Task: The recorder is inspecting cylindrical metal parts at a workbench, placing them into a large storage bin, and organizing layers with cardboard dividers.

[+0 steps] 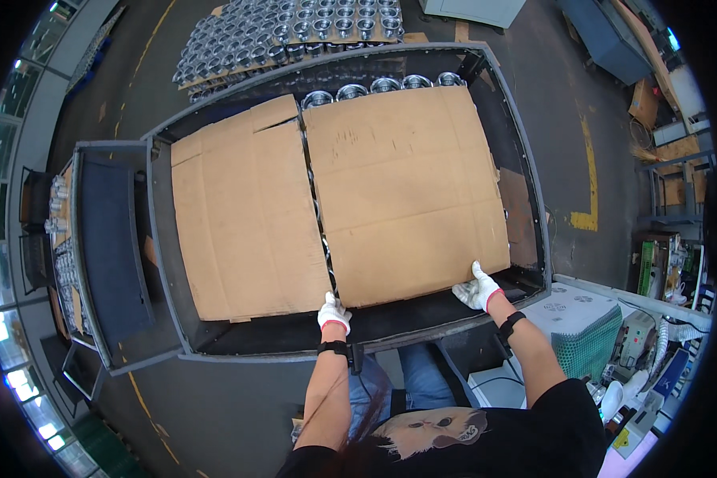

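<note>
Two brown cardboard sheets lie side by side inside a large grey metal bin with dark walls (531, 199). My left hand (334, 313), in a white glove, is closed at the near left corner of the right cardboard sheet (402, 183), beside the gap between the sheets. On the near right edge of that sheet, my right hand (478, 290) grips with its thumb on top and its fingers partly hidden. The left cardboard sheet (247, 223) lies flat, with a slit near its far edge. Shiny round metal parts (385, 85) show past the right sheet's far edge.
Beyond the bin, many more metal parts (295, 32) stand in stacked layers. A smaller grey bin (115, 239) adjoins on the left. To the right are a white-topped box with green mesh (585, 338), a cluttered bench and a yellow floor line (588, 183).
</note>
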The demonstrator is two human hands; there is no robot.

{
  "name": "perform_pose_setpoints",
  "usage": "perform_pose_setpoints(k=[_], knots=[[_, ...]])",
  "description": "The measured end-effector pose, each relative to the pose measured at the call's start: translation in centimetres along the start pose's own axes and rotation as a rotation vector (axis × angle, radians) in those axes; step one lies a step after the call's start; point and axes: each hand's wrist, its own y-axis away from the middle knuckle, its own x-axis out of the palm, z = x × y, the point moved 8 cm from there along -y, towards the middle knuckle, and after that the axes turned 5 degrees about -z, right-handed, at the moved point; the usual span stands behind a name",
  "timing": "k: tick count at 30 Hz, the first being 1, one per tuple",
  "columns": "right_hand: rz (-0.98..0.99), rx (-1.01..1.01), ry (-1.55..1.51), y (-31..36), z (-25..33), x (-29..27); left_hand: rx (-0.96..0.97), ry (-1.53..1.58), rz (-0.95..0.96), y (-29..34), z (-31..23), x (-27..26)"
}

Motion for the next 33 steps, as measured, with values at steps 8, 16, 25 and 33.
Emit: perform_pose_setpoints(k=[8,16,25,33], knots=[[-0.075,-0.165,-0.064,-2.9,0.8,-1.4,-0.041,-0.021,0.065,-0.2,0.7,1.0],[-0.093,-0.268,-0.056,-2.0,1.0,-0.7,0.088,-0.021,0.029,-1.3,0.2,-0.9],[-0.061,-0.278,-0.089,-3.8,1.1,-1.3,0.082,-0.038,0.006,-2.3,0.7,-1.2],[-0.119,-0.235,-0.102,-4.4,1.0,-1.9,0.081,-0.049,-0.008,-2.5,1.0,-1.9]])
